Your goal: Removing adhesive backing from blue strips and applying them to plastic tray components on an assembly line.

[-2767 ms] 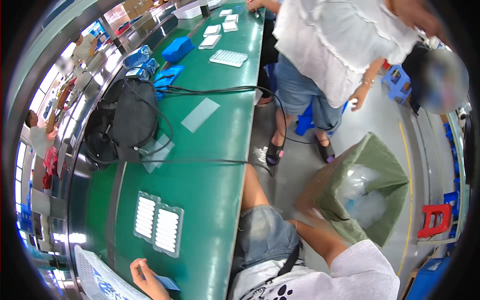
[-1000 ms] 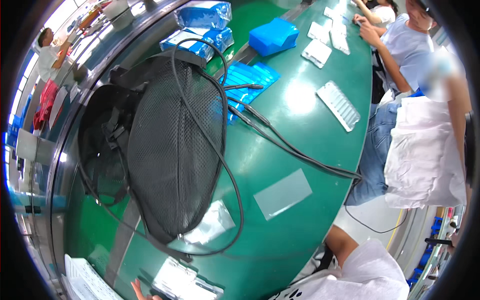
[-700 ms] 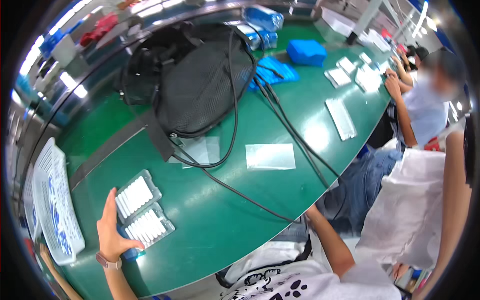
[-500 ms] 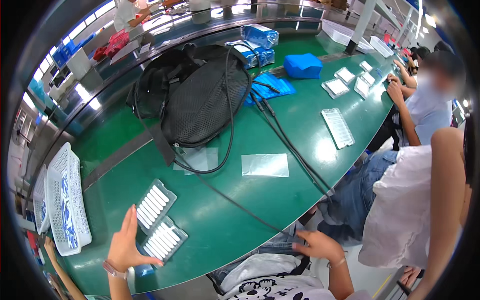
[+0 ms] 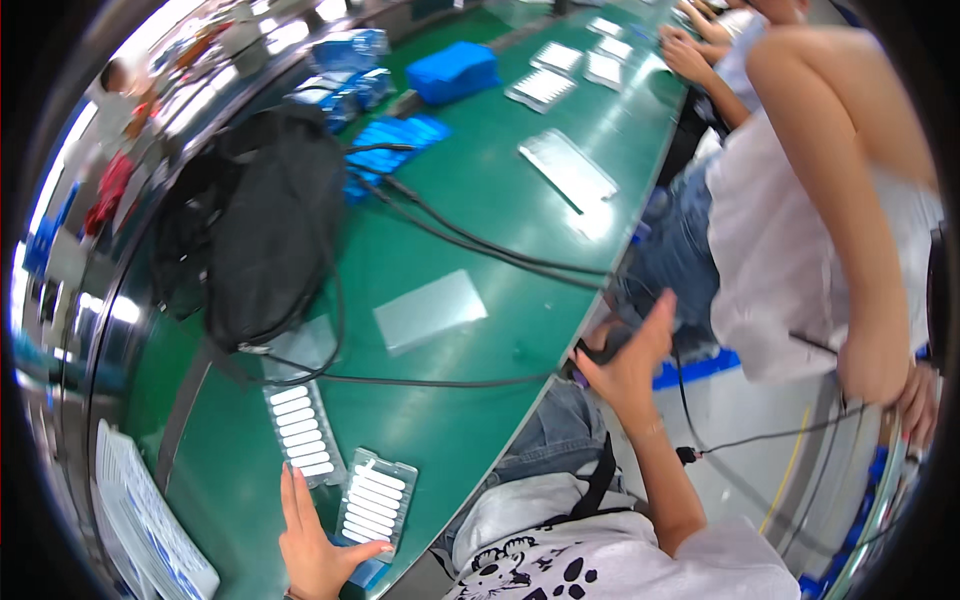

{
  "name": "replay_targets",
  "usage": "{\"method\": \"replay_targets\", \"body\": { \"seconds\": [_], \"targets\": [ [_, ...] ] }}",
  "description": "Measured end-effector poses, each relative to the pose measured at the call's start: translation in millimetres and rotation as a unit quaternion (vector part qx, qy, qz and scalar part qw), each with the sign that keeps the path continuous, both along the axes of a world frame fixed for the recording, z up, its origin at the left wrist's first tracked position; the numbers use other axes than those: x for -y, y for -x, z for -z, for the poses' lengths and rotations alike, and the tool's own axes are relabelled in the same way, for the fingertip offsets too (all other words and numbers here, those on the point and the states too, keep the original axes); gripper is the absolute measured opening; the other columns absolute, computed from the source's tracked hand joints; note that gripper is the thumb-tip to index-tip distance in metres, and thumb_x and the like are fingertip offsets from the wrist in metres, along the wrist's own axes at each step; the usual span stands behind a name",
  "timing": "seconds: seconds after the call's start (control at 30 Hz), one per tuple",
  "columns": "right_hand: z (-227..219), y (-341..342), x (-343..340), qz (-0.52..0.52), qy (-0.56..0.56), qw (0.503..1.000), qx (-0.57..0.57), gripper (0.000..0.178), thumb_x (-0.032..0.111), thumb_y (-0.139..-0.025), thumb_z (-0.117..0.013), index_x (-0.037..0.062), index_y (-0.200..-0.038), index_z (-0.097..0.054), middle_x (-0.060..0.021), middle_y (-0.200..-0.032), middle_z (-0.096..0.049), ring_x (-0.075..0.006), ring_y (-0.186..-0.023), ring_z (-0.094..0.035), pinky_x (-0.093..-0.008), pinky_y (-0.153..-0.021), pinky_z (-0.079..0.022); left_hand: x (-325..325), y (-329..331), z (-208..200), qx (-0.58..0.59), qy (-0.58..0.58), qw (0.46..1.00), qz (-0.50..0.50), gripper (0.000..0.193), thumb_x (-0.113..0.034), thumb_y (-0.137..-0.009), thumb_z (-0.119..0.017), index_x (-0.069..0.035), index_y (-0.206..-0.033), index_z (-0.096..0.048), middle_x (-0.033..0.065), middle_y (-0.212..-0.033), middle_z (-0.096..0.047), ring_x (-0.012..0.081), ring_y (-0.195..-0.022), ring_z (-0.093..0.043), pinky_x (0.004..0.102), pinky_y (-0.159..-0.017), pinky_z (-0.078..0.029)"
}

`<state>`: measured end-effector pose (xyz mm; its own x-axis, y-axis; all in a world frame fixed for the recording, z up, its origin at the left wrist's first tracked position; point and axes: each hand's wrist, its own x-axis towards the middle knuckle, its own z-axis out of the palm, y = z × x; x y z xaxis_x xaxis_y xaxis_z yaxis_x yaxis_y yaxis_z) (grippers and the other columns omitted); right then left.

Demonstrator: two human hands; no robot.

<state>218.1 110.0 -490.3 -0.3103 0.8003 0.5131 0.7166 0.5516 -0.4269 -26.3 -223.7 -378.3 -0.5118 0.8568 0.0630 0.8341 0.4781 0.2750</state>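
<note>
Left hand point(image 5: 315, 545), lower left of frame: open, fingers spread, thumb against the near tray point(image 5: 373, 498). A second tray point(image 5: 300, 432) lies just beside it; both look filled. Right hand point(image 5: 628, 358), centre right: open at the table point(image 5: 480, 200) edge, holding nothing visible.

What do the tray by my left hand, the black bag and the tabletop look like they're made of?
The tray by the left hand looks like thin clear moulded plastic, glossy, with rows of white slots. The black bag seems soft woven fabric, matte and slumped. The tabletop looks like a smooth green mat, slightly shiny where the lights reflect.
</note>
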Motion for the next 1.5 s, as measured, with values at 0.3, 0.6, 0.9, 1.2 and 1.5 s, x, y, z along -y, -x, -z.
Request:
{"method": "replay_targets", "body": {
  "seconds": [0.3,0.6,0.9,1.2,1.5],
  "targets": [
    [6,-29,-9,-0.057,0.123,0.988,0.079,0.097,0.031,-0.07,-0.073,-0.0095,-0.141,-0.021,-0.0237,-0.137,-0.04,-0.0332,-0.123,-0.04,-0.0464,-0.102,-0.025,-22,-12,-41,0.079,0.063,0.994,0.028,0.115,-0.033,-0.055,-0.088,0.003,-0.144,-0.024,0.0253,-0.146,-0.029,0.0411,-0.131,-0.035,0.0408,-0.101,-0.04],
    [-158,-40,155,-0.424,0.111,0.895,0.08,0.075,0.016,-0.081,-0.069,-0.0042,-0.142,-0.028,-0.0283,-0.15,-0.019,-0.0431,-0.135,-0.03,-0.0432,-0.109,-0.029,5,3,-14,0.014,-0.041,0.998,0.043,0.127,-0.044,-0.045,-0.088,0.002,-0.143,-0.023,0.026,-0.139,-0.04,0.0395,-0.115,-0.054,0.0402,-0.084,-0.051],
    [-135,-127,127,-0.285,0.168,0.828,-0.452,0.026,0.009,-0.089,-0.062,-0.0029,-0.112,-0.059,-0.0101,-0.096,-0.067,-0.0182,-0.083,-0.066,-0.0271,-0.072,-0.052,24,2,-1,0.089,-0.235,0.968,-0.005,0.094,-0.039,-0.073,-0.077,0.005,-0.14,-0.028,0.0293,-0.126,-0.052,0.0405,-0.113,-0.055,0.0421,-0.094,-0.045],
    [75,-27,51,-0.233,0.569,0.68,-0.4,0.1,0.066,-0.082,-0.057,0.0004,-0.147,-0.019,-0.0183,-0.147,-0.033,-0.0296,-0.131,-0.038,-0.0423,-0.113,-0.02,21,-4,4,0.055,-0.319,0.945,-0.04,0.074,-0.035,-0.079,-0.073,-0.002,-0.135,-0.039,0.0182,-0.117,-0.062,0.0284,-0.088,-0.062,0.0355,-0.076,-0.048],
    [18,9,26,-0.331,0.586,0.446,-0.59,0.08,0.068,-0.082,-0.054,-0.0002,-0.122,-0.044,-0.0151,-0.109,-0.057,-0.0286,-0.101,-0.059,-0.045,-0.091,-0.048,18,12,12,0.099,-0.353,0.93,-0.032,0.06,-0.026,-0.083,-0.071,0.0,-0.129,-0.043,0.0167,-0.106,-0.066,0.0272,-0.096,-0.062,0.0367,-0.081,-0.046]
  ]
}}
